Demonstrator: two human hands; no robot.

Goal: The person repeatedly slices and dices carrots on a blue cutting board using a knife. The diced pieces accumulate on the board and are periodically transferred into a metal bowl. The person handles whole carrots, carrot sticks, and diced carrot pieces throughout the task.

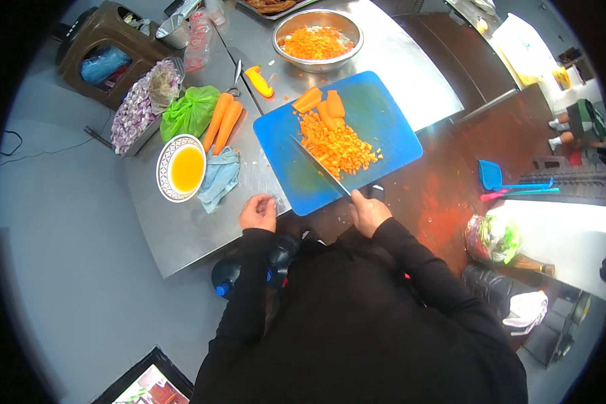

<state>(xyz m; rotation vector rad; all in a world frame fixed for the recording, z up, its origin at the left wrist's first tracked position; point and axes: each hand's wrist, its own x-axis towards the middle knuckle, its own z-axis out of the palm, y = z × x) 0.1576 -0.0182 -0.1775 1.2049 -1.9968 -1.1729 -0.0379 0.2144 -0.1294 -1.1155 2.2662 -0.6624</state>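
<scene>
My right hand (pixel 369 213) grips a kitchen knife (pixel 324 170) by its handle. The blade lies over a blue cutting board (pixel 303 189), along the near left side of a heap of diced carrot (pixel 341 146). Larger peeled carrot pieces (pixel 328 107) sit at the heap's far end. My left hand (pixel 258 212) is at the front edge of the steel table (pixel 182 237), left of the board, with loosely curled fingers and nothing visible in it. Two whole peeled carrots (pixel 223 123) lie left of the board. Beyond it stands a steel bowl (pixel 319 63) holding chopped carrot and something white.
Left of the board are a blue cloth (pixel 219 179), a patterned bowl (pixel 164 182) of yellow liquid, a green plastic bag (pixel 187 112) and a container (pixel 146 134) of chopped purple onion. A yellow-handled peeler (pixel 259 82) lies behind. A person's legs (pixel 563 134) show far right.
</scene>
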